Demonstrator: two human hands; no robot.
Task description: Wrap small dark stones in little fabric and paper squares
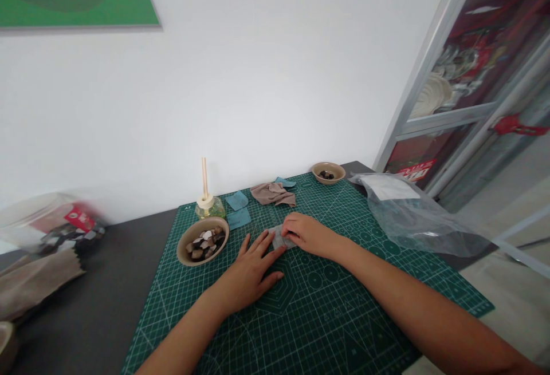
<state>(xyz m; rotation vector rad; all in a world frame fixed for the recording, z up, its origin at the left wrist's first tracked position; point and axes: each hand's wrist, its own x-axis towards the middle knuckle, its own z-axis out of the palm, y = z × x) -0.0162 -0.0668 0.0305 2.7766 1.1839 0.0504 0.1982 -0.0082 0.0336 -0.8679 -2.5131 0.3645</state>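
On the green cutting mat (339, 340) lies a small, thin grey piece (278, 240), perhaps sandpaper or cloth. My left hand (251, 272) rests flat with its fingers spread, the fingertips touching the left edge of that piece. Over its right part, my right hand (311, 235) is closed, thumb and fingers pressed together; whatever they hold is hidden. Left of my left hand stands a tan bowl (183, 252) of dark, brown and whitish stones (206, 243). Several blue pieces (239, 218) and a crumpled brownish cloth (272, 193) lie beyond my hands.
A glass jar (217, 208) with wooden sticks stands behind the bowl. Far right is a smaller bowl (338, 172) holding dark stones, near a clear plastic bag (408, 223). At left are a clear container (43, 220) of stones and a brown cloth (38, 283). A white wall (266, 89) rises behind.
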